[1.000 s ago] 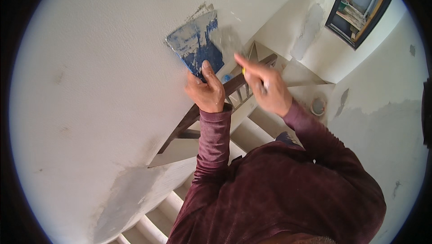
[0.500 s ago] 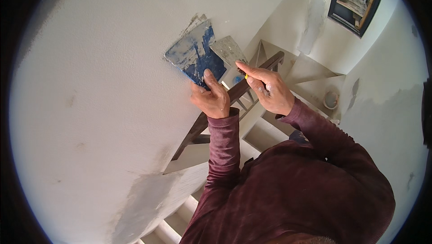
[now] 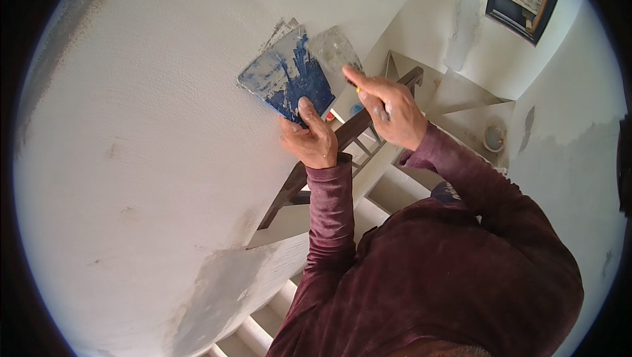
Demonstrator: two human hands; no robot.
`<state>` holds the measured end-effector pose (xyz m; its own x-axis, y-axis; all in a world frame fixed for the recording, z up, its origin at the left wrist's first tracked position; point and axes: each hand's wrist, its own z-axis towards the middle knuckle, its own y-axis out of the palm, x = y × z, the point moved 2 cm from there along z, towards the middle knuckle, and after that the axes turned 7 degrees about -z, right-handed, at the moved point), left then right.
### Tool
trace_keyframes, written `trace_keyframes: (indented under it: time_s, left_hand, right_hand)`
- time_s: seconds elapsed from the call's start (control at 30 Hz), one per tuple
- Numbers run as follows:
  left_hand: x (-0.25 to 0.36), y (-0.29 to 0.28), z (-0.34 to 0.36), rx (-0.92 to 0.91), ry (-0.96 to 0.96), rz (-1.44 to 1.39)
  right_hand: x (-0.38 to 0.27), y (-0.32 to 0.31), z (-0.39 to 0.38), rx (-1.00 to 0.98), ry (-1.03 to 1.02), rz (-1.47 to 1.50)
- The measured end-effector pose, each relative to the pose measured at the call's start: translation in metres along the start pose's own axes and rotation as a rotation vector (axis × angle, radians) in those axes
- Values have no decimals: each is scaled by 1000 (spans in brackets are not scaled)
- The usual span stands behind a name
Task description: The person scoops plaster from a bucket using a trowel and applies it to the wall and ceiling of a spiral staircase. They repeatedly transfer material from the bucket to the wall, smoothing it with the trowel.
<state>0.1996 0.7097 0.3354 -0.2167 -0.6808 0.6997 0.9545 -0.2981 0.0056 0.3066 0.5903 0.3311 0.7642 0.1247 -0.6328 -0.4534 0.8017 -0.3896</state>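
Observation:
My left hand [image 3: 311,140] grips a blue flat board [image 3: 296,80] by its lower edge, thumb on its face. Grey compound is smeared across the board, which is held up against or just off the white wall [image 3: 145,113]; contact is unclear. My right hand [image 3: 395,110] is closed on a scraper [image 3: 336,48] with a black and yellow handle, forefinger stretched along it. The slightly blurred, compound-streaked blade is at the board's upper right edge. A smudge of grey compound shows on the wall just above the board.
A dark handrail [image 3: 355,127] runs diagonally below my hands over the stairs [image 3: 395,189]. A small bucket [image 3: 494,138] stands on a landing at right. A dark-framed window [image 3: 523,1] is at upper right. Grey patches mark the surrounding walls.
The view has shifted, so stairs and window sit farther right. The scraper dipped slightly, then rose along the board's right side. My left hand still holds the board.

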Motion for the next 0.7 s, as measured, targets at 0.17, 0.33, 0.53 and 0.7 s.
trace_keyframes:
  time_s: [0.17,0.33,0.53,0.7]
  left_hand:
    - [-6,3,1,35,63,0]
    - [-3,0,-2,20,-17,-46]
    - [0,2,-1,28,-37,-55]
    - [0,5,-2,35,31,-47]
  right_hand:
    - [-7,5,-20,-100,-6,39]
    - [-10,6,-26,-90,7,60]
    - [-20,-7,6,-70,-30,-28]
    - [-16,-2,-18,-107,-59,-15]
